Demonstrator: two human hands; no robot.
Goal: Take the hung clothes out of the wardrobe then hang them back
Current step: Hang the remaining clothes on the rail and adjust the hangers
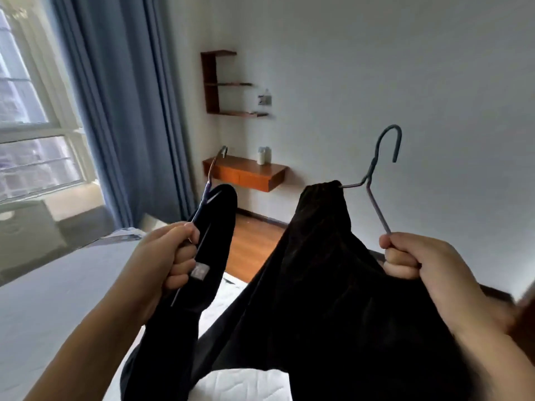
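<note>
My left hand grips a thin wire hanger together with a black garment that hangs down from it over the bed. My right hand holds the arm of a second grey wire hanger, its hook pointing up. A second black garment drapes from that hanger's other arm and spreads down across the lower middle of the view. Both hands are raised in front of me, about chest height. No wardrobe shows in this view.
A bed with a white quilted cover lies below the hands. Blue curtains and a window stand at the left. Wooden wall shelves and a floating wooden desk are ahead, with wooden floor beyond the bed.
</note>
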